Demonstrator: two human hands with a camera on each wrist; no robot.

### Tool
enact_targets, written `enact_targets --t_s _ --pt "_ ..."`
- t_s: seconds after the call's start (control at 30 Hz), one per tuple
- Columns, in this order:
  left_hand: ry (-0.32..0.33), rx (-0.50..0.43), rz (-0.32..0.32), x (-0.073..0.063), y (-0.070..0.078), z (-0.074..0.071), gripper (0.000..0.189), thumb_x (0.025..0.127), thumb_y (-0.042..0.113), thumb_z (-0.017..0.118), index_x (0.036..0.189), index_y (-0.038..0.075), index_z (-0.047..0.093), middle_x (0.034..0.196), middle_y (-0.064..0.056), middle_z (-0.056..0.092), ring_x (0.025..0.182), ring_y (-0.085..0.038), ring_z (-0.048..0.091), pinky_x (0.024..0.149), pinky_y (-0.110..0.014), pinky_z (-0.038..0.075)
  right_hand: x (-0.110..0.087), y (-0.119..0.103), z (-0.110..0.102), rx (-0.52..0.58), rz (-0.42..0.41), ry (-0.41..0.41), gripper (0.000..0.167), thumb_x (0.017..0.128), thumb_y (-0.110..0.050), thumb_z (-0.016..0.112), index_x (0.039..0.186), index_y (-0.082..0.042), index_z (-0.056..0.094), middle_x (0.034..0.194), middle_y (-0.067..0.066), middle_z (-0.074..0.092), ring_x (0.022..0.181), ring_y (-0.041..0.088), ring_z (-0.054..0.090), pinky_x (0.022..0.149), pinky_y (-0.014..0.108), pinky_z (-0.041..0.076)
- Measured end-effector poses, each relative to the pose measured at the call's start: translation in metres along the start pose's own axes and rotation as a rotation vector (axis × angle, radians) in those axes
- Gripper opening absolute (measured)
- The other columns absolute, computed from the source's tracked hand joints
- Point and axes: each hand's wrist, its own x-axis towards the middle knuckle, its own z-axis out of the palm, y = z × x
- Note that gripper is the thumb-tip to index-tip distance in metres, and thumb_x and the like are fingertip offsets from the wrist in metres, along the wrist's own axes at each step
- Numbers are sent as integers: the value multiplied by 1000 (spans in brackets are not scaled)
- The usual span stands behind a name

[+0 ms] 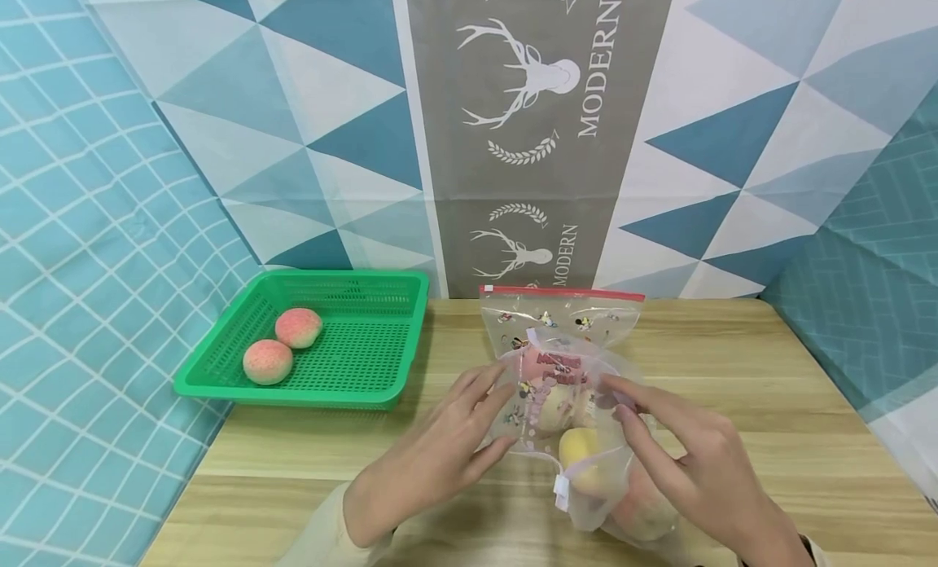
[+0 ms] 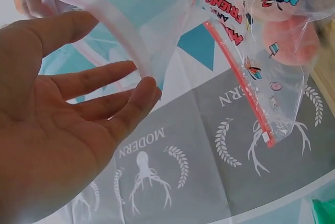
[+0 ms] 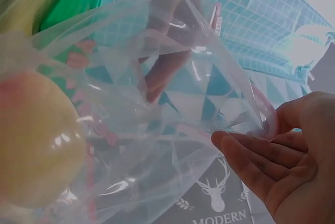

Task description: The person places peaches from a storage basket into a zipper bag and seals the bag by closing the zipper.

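A clear zip bag [image 1: 611,477] with a white slider hangs with its mouth spread between my hands. My right hand [image 1: 703,461] pinches its rim between thumb and fingers, seen closely in the right wrist view. On the opposite side my left hand [image 1: 440,445] touches the rim [image 2: 123,35], thumb and fingers apart. A yellow fruit [image 1: 579,446] and a pinkish peach [image 1: 646,506] show at the bag; the plastic blurs whether both lie inside. Just behind stands a printed zip bag [image 1: 506,323] with a red zip, holding peaches [image 2: 290,41].
Back left on the wooden table [image 1: 740,371] stands a green basket [image 1: 366,396]. Two peaches [image 1: 299,328] lie in its left part. Patterned cloth [image 1: 352,119] rises behind the table and along both sides.
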Motion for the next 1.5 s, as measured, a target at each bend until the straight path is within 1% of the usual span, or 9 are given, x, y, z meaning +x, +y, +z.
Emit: enact_targets --t_s 0.17,0.23,0.33,0.47,0.73,0.93,1.23,1.33,1.5 --pt "34 -3 70 1 1 -2 40 97 25 65 132 8 56 155 -11 37 138 -25 42 109 -35 41 2 0 -8 -76 103 2 40 79 7 74 118 -4 71 109 6 74 96 0 68 87 9 48" --pt "58 5 98 1 1 -4 38 97 24 65 131 9 56 153 -11 39 136 -25 44 108 -35 43 4 2 -10 -109 132 24 40 78 8 74 116 -5 72 107 5 75 93 -1 67 84 7 47" --pt "93 7 127 2 2 -7 35 97 22 65 129 11 58 150 -12 42 132 -25 48 106 -36 45 6 5 -13 -141 145 97 31 84 2 73 114 -6 74 102 3 75 88 0 67 81 6 47" --pt "116 -5 131 3 0 -11 33 95 21 67 127 11 60 147 -10 45 130 -24 49 106 -35 45 6 8 -19 -164 165 174 23 90 -5 70 113 -5 74 98 5 76 90 -4 67 81 5 45" --pt "88 27 93 2 -11 -18 39 91 21 72 127 10 60 142 -8 50 128 -24 50 106 -36 44 7 8 -20 -182 163 187 32 81 6 72 112 -3 75 96 6 76 91 -12 63 80 5 45" --pt "16 86 -36 -3 -35 -27 37 92 23 72 124 8 62 135 -13 56 126 -28 53 104 -42 46 7 8 -20 -206 178 170 33 82 4 72 114 -4 74 97 5 76 91 -14 62 81 4 44" --pt "-70 77 -388 -21 -105 -46 35 96 21 67 125 1 62 128 -17 59 123 -35 53 101 -50 46 7 8 -23 -230 254 77 32 84 1 72 116 0 72 101 8 76 98 -21 54 86 2 40" --pt "-84 54 -476 -30 -126 -53 37 98 20 65 128 -1 60 130 -21 57 125 -40 50 102 -54 44 7 8 -23 -232 263 65 32 84 1 72 116 0 72 101 9 76 99 -22 54 86 2 40" --pt "-82 6 -572 -44 -153 -60 39 100 18 60 132 -2 55 138 -25 49 130 -44 44 102 -60 41 7 8 -22 -239 224 83 33 83 1 72 116 -2 72 99 7 76 96 -19 56 84 3 41"
